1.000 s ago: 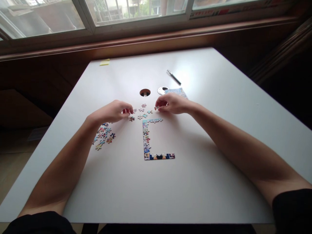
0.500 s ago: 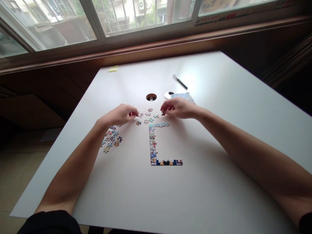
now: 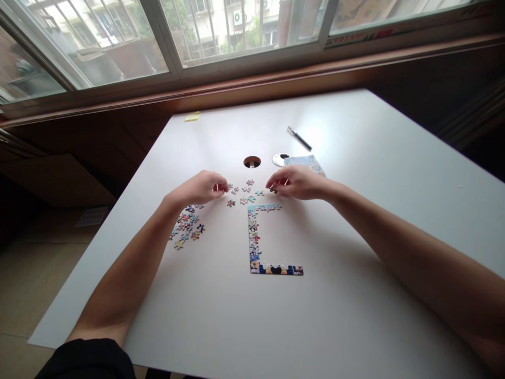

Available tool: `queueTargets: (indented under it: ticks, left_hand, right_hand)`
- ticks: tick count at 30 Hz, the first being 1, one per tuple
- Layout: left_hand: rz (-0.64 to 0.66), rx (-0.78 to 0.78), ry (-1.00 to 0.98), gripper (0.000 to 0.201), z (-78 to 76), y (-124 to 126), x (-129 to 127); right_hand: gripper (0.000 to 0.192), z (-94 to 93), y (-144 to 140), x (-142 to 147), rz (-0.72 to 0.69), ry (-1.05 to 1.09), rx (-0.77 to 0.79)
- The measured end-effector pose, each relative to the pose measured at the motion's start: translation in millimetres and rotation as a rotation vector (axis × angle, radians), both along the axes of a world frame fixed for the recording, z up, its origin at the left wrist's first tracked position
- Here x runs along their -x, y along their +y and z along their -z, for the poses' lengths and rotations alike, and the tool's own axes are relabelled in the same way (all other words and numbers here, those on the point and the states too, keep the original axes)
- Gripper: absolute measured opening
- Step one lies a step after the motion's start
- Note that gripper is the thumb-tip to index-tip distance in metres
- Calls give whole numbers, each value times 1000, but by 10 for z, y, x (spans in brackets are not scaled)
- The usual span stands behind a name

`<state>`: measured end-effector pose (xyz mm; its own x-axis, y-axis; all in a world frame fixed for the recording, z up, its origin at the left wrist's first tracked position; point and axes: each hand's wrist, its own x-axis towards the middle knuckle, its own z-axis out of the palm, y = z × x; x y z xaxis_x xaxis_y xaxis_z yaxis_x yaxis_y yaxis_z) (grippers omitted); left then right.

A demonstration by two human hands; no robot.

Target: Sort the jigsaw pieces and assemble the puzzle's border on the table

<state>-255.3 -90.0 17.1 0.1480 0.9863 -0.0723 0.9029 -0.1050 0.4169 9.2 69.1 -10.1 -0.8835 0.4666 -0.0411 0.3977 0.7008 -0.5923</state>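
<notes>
My right hand pinches a dark jigsaw puzzle piece at its fingertips, just above the table or touching it; I cannot tell which. My left hand is curled, its fingertips beside several loose puzzle pieces that lie between the hands. Whatever the left fingers hold, if anything, is hidden. Below these lies a partly joined puzzle border, with a top strip, a left side and a bottom strip. A larger heap of puzzle pieces spreads beside my left forearm, which covers part of it.
The white table has a round cable hole beyond the pieces. A round metal cover lies to its right, partly under a light-blue printed packet. Farther back are a pen and a yellow sticker. A window runs behind the table.
The camera view has shifted, so everything sits slightly more to the right and lower. The piece in my right hand has gone from upright to flatter and a little lower. My left hand stays near the loose pieces.
</notes>
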Motion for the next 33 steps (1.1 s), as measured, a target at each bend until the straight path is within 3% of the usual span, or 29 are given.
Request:
queueTargets:
  ticks: [33]
  left_hand:
    - [16,-52,-4,19,52,-1,-35]
  right_hand:
    - [24,45,4,-1,19,38,-11]
